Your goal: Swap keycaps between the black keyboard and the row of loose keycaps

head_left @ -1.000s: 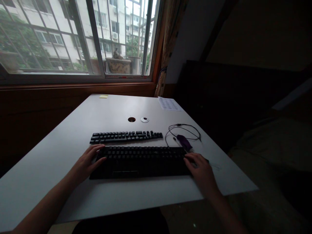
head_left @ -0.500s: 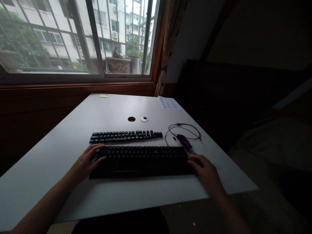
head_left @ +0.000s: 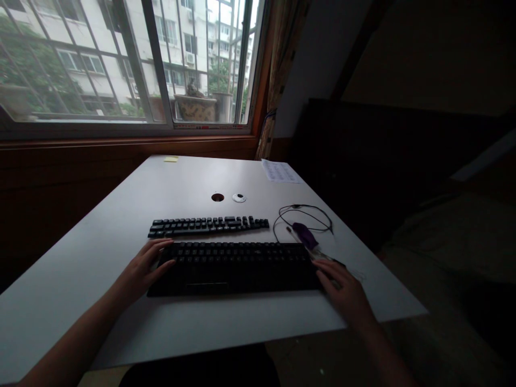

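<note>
Keyboard (head_left: pixel 245 277): lies flat near the front of the white tabletop (head_left: pixel 193 320), long side toward the person, between the hands; probably set there so both ends fall within easy reach.
Left hand (head_left: pixel 145 267): at the left end, thumb parted from the other fingers and laid on the top, the rest near the back corner; not closed, seemingly steadying the board.
Right hand (head_left: pixel 345 284): at the right end, thumb and forefinger near the edge; whether they pinch anything I cannot tell.
Arms: both reach in from the bottom corners, angled inward, right wrist low.
Loose keys (head_left: pixel 209 227): lined up in rows just behind the keyboard, apparently to preserve their order.
Purple item (head_left: pixel 305 236): beside the back right corner.
Cable (head_left: pixel 296 206): looped behind the purple item, perhaps to keep it out of the way.
Paper (head_left: pixel 281 172): at the far right edge.
</note>
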Tool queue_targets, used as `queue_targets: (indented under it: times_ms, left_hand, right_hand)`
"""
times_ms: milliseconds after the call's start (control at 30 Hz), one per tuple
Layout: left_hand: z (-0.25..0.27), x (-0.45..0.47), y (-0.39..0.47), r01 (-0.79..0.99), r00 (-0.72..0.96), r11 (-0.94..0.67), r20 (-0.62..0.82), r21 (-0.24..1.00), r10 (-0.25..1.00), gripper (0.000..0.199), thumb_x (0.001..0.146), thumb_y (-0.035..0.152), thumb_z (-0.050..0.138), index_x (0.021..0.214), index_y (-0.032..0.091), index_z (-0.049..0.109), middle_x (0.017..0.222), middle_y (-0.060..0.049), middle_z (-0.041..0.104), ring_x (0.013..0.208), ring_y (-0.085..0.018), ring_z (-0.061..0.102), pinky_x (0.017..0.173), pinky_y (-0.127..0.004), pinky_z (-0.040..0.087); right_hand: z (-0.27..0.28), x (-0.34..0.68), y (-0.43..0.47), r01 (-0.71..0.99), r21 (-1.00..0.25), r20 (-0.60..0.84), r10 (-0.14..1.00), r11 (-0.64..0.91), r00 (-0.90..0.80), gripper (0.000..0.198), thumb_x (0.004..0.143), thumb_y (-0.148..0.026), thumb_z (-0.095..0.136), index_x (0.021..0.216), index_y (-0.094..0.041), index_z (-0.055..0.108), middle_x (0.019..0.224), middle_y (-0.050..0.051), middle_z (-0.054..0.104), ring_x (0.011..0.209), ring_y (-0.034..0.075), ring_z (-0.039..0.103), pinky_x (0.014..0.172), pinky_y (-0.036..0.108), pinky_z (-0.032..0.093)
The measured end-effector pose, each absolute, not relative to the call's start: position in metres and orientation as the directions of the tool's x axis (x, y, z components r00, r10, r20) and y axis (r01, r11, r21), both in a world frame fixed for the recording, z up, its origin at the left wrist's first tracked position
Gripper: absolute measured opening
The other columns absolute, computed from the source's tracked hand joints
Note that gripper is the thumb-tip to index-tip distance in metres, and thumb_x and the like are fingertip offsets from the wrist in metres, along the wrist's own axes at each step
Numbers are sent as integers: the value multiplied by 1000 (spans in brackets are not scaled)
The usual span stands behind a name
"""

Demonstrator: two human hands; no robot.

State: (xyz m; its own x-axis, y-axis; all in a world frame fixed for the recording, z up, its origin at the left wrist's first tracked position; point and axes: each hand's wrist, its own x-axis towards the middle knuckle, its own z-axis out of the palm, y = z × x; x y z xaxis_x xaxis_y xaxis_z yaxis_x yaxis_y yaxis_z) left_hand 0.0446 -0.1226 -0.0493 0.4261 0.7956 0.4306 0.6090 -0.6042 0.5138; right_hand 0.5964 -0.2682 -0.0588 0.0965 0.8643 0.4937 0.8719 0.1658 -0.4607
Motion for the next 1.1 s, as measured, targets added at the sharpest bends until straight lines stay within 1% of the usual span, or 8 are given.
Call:
queue_targets:
  times_ms: [133, 267, 333, 467, 533, 800, 1000, 1100]
  left_hand:
    - [-48, 45, -123, 618, 419, -603, 437, 505, 796, 47, 97, 53, 58, 137, 29, 53, 138, -9, 56, 128, -29, 59, 109, -49, 52]
    - [-48, 45, -122, 621, 423, -601, 430, 503, 797, 48, 97, 54, 58, 137, 29, 54, 138, -9, 57, 128, -29, 60, 108, -47, 52]
    - [-48, 45, -122, 621, 425, -601, 428, 504, 798, 47, 97, 54, 58, 137, 29, 54, 139, -9, 57, 128, -29, 60, 107, -45, 54]
    - [-49, 46, -122, 632, 415, -590, 424, 502, 805, 48, 97, 55, 58, 137, 29, 54, 140, -9, 57, 129, -29, 59, 106, -45, 55]
    - [-49, 46, -123, 634, 412, -589, 425, 502, 806, 48, 97, 55, 57, 137, 29, 54, 140, -9, 56, 128, -29, 60, 107, -46, 54]
    - [-49, 46, -123, 619, 419, -593, 421, 515, 804, 48, 98, 54, 57, 138, 28, 53, 139, -10, 56, 129, -30, 58, 111, -51, 49]
    - [-48, 47, -124, 621, 417, -596, 430, 509, 801, 49, 98, 55, 56, 137, 27, 53, 139, -11, 56, 128, -30, 60, 109, -53, 51]
    - [-47, 47, -125, 616, 416, -594, 427, 517, 803, 48, 98, 54, 57, 138, 27, 53, 139, -11, 56, 128, -30, 59, 110, -52, 50]
  right_hand:
    - [-57, 602, -272, 855, -478, 455, 889, 201, 45, 32, 97, -36, 57, 125, -29, 71, 130, 7, 70, 121, 26, 66, 105, 46, 53]
    - [-55, 605, -269, 812, -560, 397, 913, 163, 91, 32, 95, -38, 60, 123, -29, 72, 131, 7, 70, 122, 27, 66, 107, 47, 52]
    - [-55, 607, -267, 775, -620, 350, 927, 121, 136, 33, 93, -40, 62, 122, -28, 71, 132, 9, 69, 118, 28, 67, 104, 47, 54]
    - [-57, 611, -263, 673, -738, 254, 946, 54, 203, 38, 89, -43, 65, 123, -26, 68, 130, 11, 66, 101, 25, 69, 89, 42, 60]
    - [-58, 612, -262, 639, -769, 222, 949, 30, 223, 40, 89, -43, 65, 125, -26, 66, 126, 11, 67, 99, 24, 69, 88, 41, 60]
    - [-50, 600, -255, 621, -783, 184, 939, -40, 292, 41, 87, -44, 66, 123, -25, 65, 112, 9, 69, 94, 24, 69, 83, 39, 59]
    - [-45, 596, -253, 680, -732, 277, 930, 42, 241, 35, 90, -44, 63, 119, -26, 68, 125, 9, 67, 107, 26, 67, 94, 42, 56]
    - [-46, 596, -253, 687, -724, 298, 926, 62, 231, 34, 91, -43, 62, 120, -26, 68, 127, 9, 66, 108, 26, 67, 94, 42, 56]
